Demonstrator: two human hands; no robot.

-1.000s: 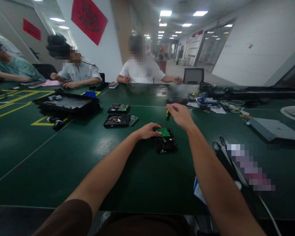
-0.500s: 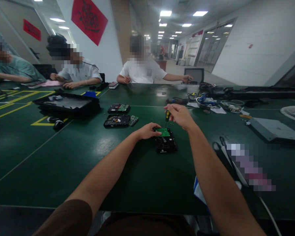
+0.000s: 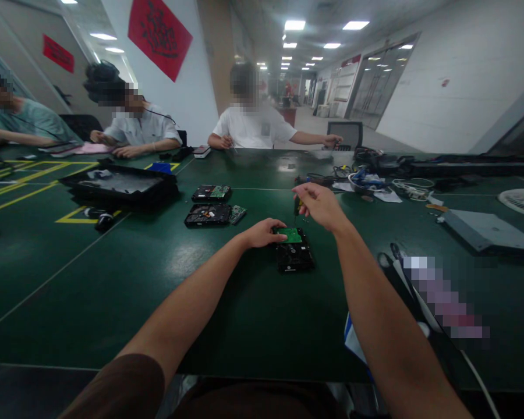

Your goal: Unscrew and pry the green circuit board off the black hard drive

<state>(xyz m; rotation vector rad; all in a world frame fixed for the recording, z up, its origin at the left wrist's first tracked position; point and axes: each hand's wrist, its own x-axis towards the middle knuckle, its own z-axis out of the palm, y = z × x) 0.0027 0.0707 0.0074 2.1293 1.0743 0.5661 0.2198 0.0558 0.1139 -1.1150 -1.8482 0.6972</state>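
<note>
Inside the near edge of the desk (image 3: 231,331), the left hand (image 3: 262,233) steadies a hard drive (image 3: 294,258) as the right hand (image 3: 321,205) poises a gripped screwdriver (image 3: 297,205).

Left fingers (image 3: 276,223) touch a hard drive (image 3: 294,255); right fingers (image 3: 308,192) hold a screwdriver (image 3: 296,205).

On the table (image 3: 227,326), the nearest hard drive (image 3: 294,257) lies right of the tray (image 3: 128,181).

Green table (image 3: 227,302): hard drives (image 3: 294,257), black tray (image 3: 124,181), probably cables (image 3: 413,188).
</note>
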